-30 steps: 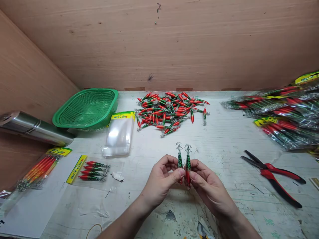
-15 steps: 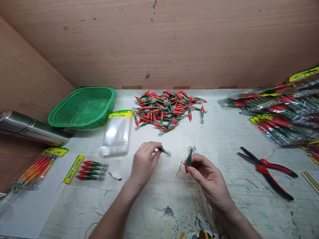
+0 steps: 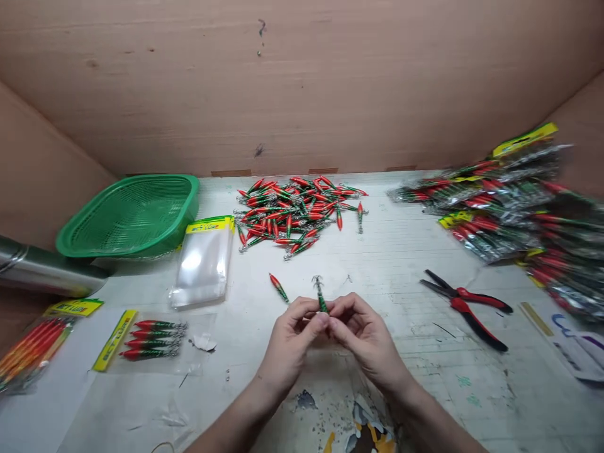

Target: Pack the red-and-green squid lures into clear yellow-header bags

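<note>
Fingertips of my left hand (image 3: 297,330) and my right hand (image 3: 361,327) meet around one squid lure (image 3: 321,297). It stands roughly upright, with its ring of hooks at the top and its green body below. My fingers cover its lower end. Just beyond my left hand a second lure (image 3: 278,287), red and green, lies on the table, its hook end hidden behind the fingers. Farther back is a pile of the same red and green lures (image 3: 302,214).
To the left are a green basket (image 3: 182,220), clear header bags (image 3: 202,264), a bag with several lures (image 3: 114,340), a bag of orange lures (image 3: 35,346) and a metal cylinder (image 3: 61,277). Black-and-red pliers (image 3: 476,324) and a heap of packed lures (image 3: 495,220) occupy the right.
My left hand has let go of its lure, which now lies on the table. It has joined my right hand on the other lure. The view has shifted to the right.
</note>
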